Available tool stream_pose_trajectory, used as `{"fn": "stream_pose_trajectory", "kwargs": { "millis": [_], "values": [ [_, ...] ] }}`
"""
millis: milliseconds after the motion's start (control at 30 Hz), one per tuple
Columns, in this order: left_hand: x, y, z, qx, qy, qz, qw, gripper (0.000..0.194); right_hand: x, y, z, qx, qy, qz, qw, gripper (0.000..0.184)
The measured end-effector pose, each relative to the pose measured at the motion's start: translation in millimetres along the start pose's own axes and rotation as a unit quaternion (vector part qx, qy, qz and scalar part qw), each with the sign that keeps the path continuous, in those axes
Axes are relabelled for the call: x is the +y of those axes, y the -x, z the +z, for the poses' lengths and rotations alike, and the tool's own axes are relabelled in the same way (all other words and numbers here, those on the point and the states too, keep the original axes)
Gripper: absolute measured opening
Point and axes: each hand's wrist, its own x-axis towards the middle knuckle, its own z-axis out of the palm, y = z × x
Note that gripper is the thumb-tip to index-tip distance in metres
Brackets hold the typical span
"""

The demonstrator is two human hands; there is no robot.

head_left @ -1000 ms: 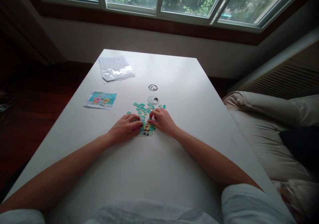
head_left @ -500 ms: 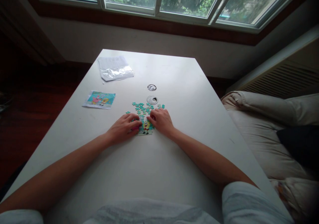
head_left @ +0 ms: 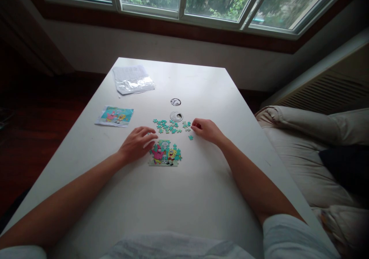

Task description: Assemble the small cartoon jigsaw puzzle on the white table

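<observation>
A partly assembled jigsaw puzzle [head_left: 163,157] with cartoon figures, one pink and one yellow, lies flat on the white table [head_left: 161,197]. My left hand [head_left: 138,143] is at its upper left, fingers apart and slightly bent, holding nothing. Several loose turquoise puzzle pieces [head_left: 167,127] are spread just beyond the puzzle. To their right, my right hand [head_left: 208,130] has its fingers curled together beside a few pieces [head_left: 187,124]; whatever may be between the fingertips is too small to make out. One single piece [head_left: 190,138] lies just below those fingertips.
A printed picture sheet [head_left: 117,117] with the same cartoon figures lies to the left. Papers in a clear plastic sleeve [head_left: 134,80] rest at the far left corner. Two round fittings [head_left: 176,116] are set in the tabletop. A beige sofa [head_left: 291,159] stands along the right side.
The assembled puzzle has shifted toward me and is now uncovered. My right hand has moved right to the loose pieces. My left hand has drawn back a little to the left.
</observation>
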Motion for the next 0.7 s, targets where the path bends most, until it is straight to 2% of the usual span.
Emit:
{"fn": "stream_pose_trajectory", "kwargs": {
  "millis": [133,200,300,433,700],
  "values": [
    [-29,0,-8.0,0.087,-0.062,-0.144,0.984,0.021,3,6,-14,-0.119,0.011,-0.036,0.992,0.018],
    [-42,0,-10.2,0.100,-0.078,-0.187,0.974,0.021,2,8,-17,-0.142,0.015,-0.042,0.989,0.022],
    [-54,3,-9.6,0.096,-0.093,-0.230,0.964,0.023,-1,8,-14,-0.135,0.020,-0.054,0.989,0.025],
    [-53,6,-4.6,0.059,-0.082,-0.225,0.969,0.030,-4,7,-6,-0.108,0.032,-0.065,0.992,0.026],
    [-26,5,0.6,0.020,-0.036,-0.173,0.984,0.032,-3,5,6,-0.042,0.037,-0.040,0.998,0.019]
  ]
}}
